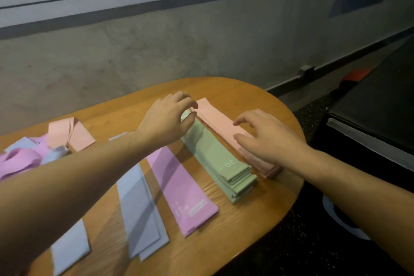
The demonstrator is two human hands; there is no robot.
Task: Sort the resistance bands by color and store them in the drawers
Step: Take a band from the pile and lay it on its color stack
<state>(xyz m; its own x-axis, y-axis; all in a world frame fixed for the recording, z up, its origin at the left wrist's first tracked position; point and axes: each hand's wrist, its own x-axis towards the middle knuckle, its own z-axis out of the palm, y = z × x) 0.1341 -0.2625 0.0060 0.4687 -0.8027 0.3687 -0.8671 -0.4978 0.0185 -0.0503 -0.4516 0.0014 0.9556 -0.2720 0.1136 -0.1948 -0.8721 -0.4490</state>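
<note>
At nine o'clock on the oval wooden table lies an unsorted heap of loose pink-violet, pale blue and peach fabric resistance bands, still jumbled and overlapping. Moving toward the centre, at seven to six o'clock, flat pale blue bands lie in a loose row, partly hidden under the left forearm, with another pale blue piece at the near edge. Just right of them a flat pink-violet band with a small white label lies on its own. Next, around four o'clock, sits a neat stack of sage-green bands, its top one printed with the number 30. The left hand reaches across to the far end of this stack at about one o'clock, fingers curled down over it; they seem to pinch or square the top band's end, though the exact hold is blurred. Touching the green stack on its right, at two to three o'clock, is a stack of peach bands; the right hand hovers on it with fingers spread and relaxed, gripping nothing. My judgement: sorting is well under way, green and peach look largely gathered, blue and violet only begun, and the heap remains. No drawers are in view, so storing appears untouched.
</note>
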